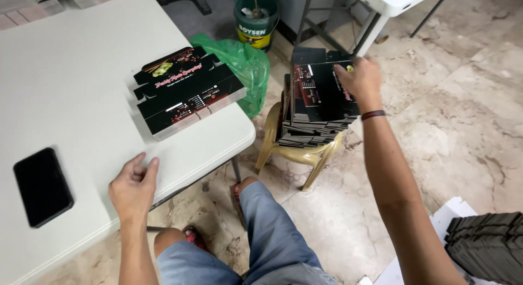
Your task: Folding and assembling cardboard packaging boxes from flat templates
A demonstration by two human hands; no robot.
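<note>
My right hand reaches out over a tall stack of flat black printed cartons that stands on a beige plastic stool. Its fingers rest on the top sheet at the stack's far right edge; a dark band circles the wrist. My left hand lies on the white table near its front edge, fingers loosely curled and empty. A smaller stack of the same black cartons sits on the table near its right corner. A black phone lies face up to the left of my left hand.
A green plastic bag hangs between table and stool. A green bucket stands behind it. Another white table's legs rise at the top right. More dark flat cartons are piled at the bottom right. My knees fill the bottom centre.
</note>
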